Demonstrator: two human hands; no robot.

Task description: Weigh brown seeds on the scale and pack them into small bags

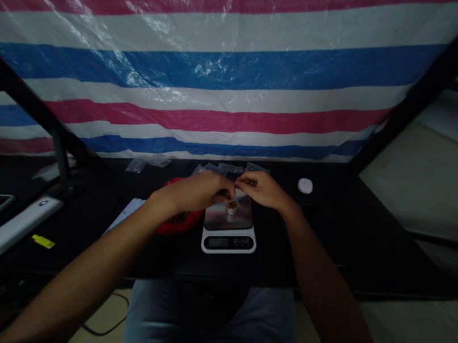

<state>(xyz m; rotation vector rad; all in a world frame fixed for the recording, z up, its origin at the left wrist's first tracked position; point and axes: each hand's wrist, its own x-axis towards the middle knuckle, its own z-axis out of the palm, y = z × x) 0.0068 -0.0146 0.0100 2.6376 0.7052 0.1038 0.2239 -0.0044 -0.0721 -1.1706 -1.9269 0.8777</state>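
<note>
A small white kitchen scale [229, 232] with a steel top stands on the dark table [321, 248]. A tiny white cup [231, 207] with brownish stuff in it sits on the scale. My left hand [198, 190] hovers over the cup with its fingers pinched together on something small that I cannot make out. My right hand [261, 188] is just right of the cup, fingers curled and pinched, close to the left fingertips. A red bowl [178, 222] lies under my left wrist, mostly hidden.
Clear plastic bags [229, 168] lie behind the scale. A small white round object [305, 186] sits to the right. At left are a white bar-shaped device [18, 225], a yellow tag [43, 242] and a paper sheet [127, 212]. A striped tarp [209, 71] hangs behind.
</note>
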